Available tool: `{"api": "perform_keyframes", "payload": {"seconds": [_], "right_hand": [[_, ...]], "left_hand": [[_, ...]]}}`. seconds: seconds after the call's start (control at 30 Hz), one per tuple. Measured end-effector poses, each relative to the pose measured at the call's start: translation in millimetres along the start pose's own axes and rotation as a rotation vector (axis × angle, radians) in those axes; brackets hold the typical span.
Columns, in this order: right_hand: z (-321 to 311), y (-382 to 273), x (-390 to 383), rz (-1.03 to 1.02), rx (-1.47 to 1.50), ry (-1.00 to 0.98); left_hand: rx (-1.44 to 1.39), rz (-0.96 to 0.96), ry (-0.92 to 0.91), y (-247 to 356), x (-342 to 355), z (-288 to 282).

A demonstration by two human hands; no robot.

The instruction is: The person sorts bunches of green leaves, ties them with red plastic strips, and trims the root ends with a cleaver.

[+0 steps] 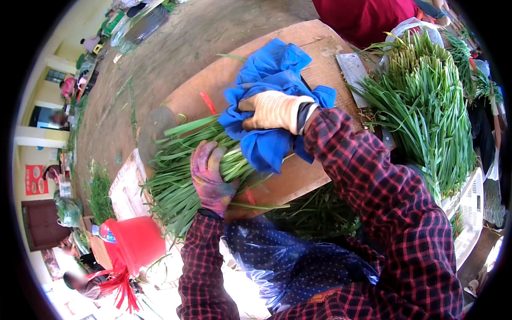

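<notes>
A bunch of long green leafy stalks, like garlic chives [178, 176], lies across a brown board [186, 93] in front of me. My left hand [210, 173], in a stained pink-purple glove, is wrapped round the bunch near its pale stems. A crumpled blue cloth [274, 61] covers the stem ends. My right hand [277, 112], in a cream striped glove, is closed on that cloth; its fingertips are partly hidden in the folds. Pieces of a red strip [208, 102] show on both sides of the bunch, which hides the part between.
To the right a large stack of chives [426, 112] stands by a white crate [469, 213]. A flat metal piece [353, 74] lies at the board's right edge. At lower left are a red bucket [137, 240] and red strips [120, 288]. Someone in dark red [368, 18] is opposite.
</notes>
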State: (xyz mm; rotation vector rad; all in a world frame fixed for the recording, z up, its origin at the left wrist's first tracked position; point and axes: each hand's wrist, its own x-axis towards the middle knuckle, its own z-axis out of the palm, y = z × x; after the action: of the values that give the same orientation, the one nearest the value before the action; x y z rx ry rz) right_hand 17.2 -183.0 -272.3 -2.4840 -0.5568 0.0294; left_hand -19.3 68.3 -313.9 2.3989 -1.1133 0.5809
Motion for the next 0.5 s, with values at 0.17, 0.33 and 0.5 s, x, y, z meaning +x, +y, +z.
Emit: {"api": "perform_keyframes", "payload": {"seconds": [0.17, 0.33, 0.5], "right_hand": [[9.1, 23.0, 3.5, -0.021, 0.240, -0.150], [21.6, 15.0, -3.4, 0.192, 0.262, -0.085], [-7.8, 6.2, -15.5, 0.232, -0.018, -0.079]], "left_hand": [[-0.070, -0.070, -0.055, -4.9, -0.4, -1.1], [-0.057, -0.066, -0.109, -3.3, 4.4, -2.9], [-0.087, -0.107, -0.154, -1.8, 5.4, -3.6]]}}
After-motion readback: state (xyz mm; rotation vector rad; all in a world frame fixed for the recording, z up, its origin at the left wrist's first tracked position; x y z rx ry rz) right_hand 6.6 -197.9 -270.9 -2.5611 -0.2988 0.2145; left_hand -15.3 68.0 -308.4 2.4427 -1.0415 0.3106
